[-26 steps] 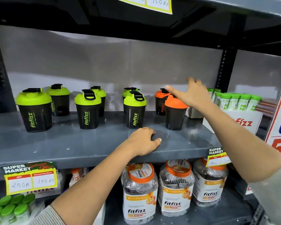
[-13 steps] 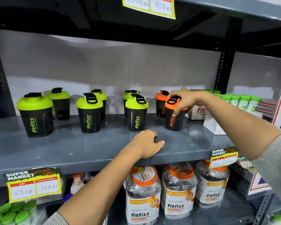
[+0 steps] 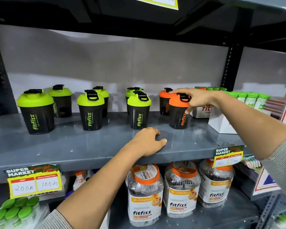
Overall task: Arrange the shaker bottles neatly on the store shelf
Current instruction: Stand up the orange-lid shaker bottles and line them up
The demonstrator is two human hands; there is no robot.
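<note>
Black shaker bottles stand in pairs on the grey shelf [image 3: 73, 146]. Several have green lids, among them the front left bottle [image 3: 35, 111], the middle one [image 3: 90, 110] and another [image 3: 139, 110] further right. Two have orange lids: a rear one [image 3: 164, 101] and a front orange-lid bottle [image 3: 178, 113]. My right hand [image 3: 196, 99] grips the front orange-lid bottle from the right, fingers over its lid, thumb on its side. My left hand [image 3: 147, 141] rests curled on the shelf's front edge, holding nothing.
White boxes [image 3: 221, 124] with green-capped tubes [image 3: 249, 98] stand right of the orange bottles. Below, clear Fitfizz jars [image 3: 145, 195] with orange lids fill the lower shelf. Price tags [image 3: 34, 180] hang on the shelf edge. A black upright [image 3: 231, 66] rises at the right.
My right hand came down from above the orange lids and closed on the front orange-lid bottle, which has turned so its logo shows. My left hand stayed put.
</note>
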